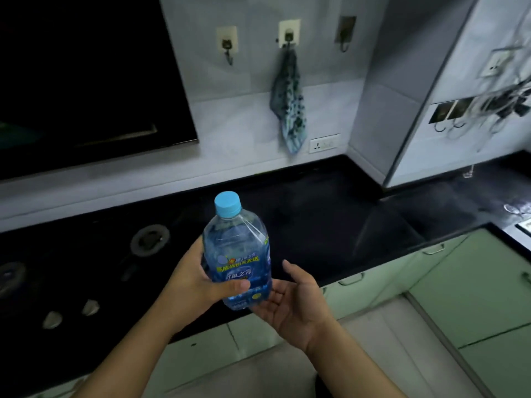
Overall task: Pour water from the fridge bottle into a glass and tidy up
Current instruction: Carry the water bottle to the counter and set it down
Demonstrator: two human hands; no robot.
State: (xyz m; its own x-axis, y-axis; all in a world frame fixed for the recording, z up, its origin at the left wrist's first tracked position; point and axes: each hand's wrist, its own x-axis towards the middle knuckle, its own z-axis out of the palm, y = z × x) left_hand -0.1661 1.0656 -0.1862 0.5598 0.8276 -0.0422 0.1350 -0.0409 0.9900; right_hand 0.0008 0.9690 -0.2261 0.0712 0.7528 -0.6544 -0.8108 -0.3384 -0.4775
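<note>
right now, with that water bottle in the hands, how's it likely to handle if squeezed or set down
The bottle looks nearly full, so probably heavy for its size. Its thin clear plastic would likely dent under a hard squeeze from the left hand. The blue cap is on, so spilling seems unlikely. Tall and narrow, it may tip on the counter.

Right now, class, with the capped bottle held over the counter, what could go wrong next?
1. Only the left hand grips the bottle; the right hand lies open under its base, so it might slip.
2. The cap is on; twisting it while squeezing could spill water onto the hob.
</note>
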